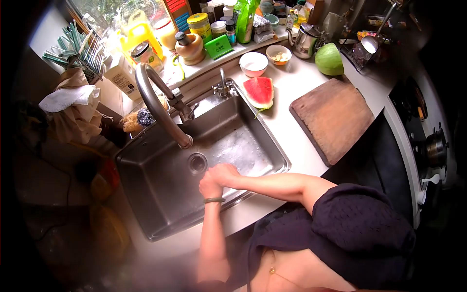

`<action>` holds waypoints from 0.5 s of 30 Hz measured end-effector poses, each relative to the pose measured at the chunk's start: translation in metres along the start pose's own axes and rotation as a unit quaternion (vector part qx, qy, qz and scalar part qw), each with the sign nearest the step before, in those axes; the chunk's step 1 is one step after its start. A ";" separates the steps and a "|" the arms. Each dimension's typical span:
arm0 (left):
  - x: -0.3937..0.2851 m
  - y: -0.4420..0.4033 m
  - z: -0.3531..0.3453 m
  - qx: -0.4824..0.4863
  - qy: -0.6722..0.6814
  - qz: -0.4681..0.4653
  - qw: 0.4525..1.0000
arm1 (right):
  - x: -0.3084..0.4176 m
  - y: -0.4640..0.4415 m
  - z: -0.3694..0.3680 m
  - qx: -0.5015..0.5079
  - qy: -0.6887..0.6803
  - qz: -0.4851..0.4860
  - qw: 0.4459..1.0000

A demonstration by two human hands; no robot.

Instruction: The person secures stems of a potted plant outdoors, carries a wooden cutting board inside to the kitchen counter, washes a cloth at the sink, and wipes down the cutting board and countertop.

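Observation:
Over the near part of the steel sink [165,194], my left hand [210,186], with a bracelet [214,200] at its wrist, is pressed together with my right hand [224,174]. The fingers of both are bent in and mostly hidden, and no object shows between them. Just beyond the hands is the round drain [197,163]. The curved faucet [158,104] arches over the basin, and no water stream can be made out. Some wet shine lies on the sink floor.
Right of the sink, a watermelon wedge [259,92] and a wooden board [333,120] lie on the counter. Behind them stand a white bowl [253,63], a bowl with pale pieces [278,57], a metal kettle [306,41] and a green melon piece [329,60]. Jars line the sill.

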State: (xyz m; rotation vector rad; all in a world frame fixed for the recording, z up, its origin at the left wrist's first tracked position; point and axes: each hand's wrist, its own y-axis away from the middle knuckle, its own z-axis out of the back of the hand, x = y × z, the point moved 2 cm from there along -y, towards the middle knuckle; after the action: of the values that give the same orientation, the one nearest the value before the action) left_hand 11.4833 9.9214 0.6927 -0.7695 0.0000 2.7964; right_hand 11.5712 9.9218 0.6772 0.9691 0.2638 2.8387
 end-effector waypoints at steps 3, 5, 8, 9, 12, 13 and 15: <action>0.015 -0.008 -0.013 0.010 0.066 0.033 0.997 | 0.002 -0.001 0.006 -0.048 0.038 0.053 0.997; 0.026 -0.008 -0.023 0.044 0.087 -0.034 0.995 | 0.001 -0.003 0.009 -0.078 0.064 0.095 0.990; 0.030 -0.008 -0.032 0.057 0.148 -0.013 0.987 | 0.006 -0.001 0.020 -0.099 0.091 0.217 0.967; 0.031 -0.005 -0.032 0.056 0.196 0.002 0.979 | 0.005 -0.003 0.022 -0.095 0.089 0.216 0.968; 0.040 -0.010 -0.049 0.099 0.390 0.018 0.915 | 0.009 -0.005 0.031 -0.166 0.105 0.309 0.931; 0.044 -0.015 -0.057 0.099 0.430 -0.003 0.898 | 0.011 -0.004 0.038 -0.185 0.095 0.339 0.917; 0.014 -0.021 -0.017 0.178 0.418 -0.018 0.890 | 0.017 -0.006 0.048 -0.147 0.048 0.362 0.919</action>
State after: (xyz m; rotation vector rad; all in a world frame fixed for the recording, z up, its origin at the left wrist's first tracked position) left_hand 11.4855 9.9438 0.6723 -1.7416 0.6144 2.1006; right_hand 11.5875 9.9362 0.7234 1.0164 -0.6365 3.4178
